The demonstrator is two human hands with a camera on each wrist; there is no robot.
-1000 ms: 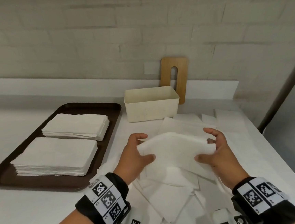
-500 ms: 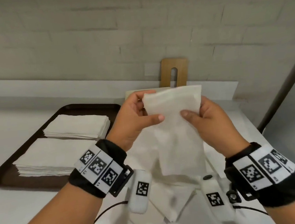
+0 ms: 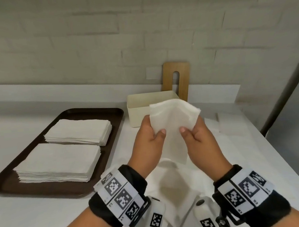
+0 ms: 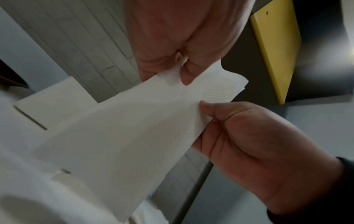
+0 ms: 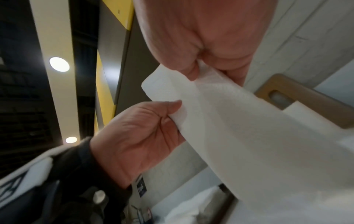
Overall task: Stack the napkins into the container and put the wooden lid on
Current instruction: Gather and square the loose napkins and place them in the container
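Both hands hold one white napkin [image 3: 173,124] upright above the table, just in front of the cream container [image 3: 137,105]. My left hand [image 3: 155,131] pinches its left edge with the thumb in front. My right hand [image 3: 190,129] pinches the right edge the same way. The left wrist view shows my left hand [image 4: 182,72] and the napkin [image 4: 134,128]. In the right wrist view my right hand [image 5: 199,71] grips the napkin [image 5: 249,136]. The wooden lid [image 3: 176,78] with a slot leans on the wall behind the container; the lid [image 5: 298,97] also shows in the right wrist view.
A dark brown tray [image 3: 90,113] at the left carries two neat napkin stacks [image 3: 59,161]. Loose napkins [image 3: 177,188] lie scattered on the white table under my wrists and to the right. The brick wall runs along the back. The table's right edge drops off near a grey post.
Both hands lifted the napkin off the loose pile and raised it upright in front of the container. Since half a second ago it has come slightly lower.
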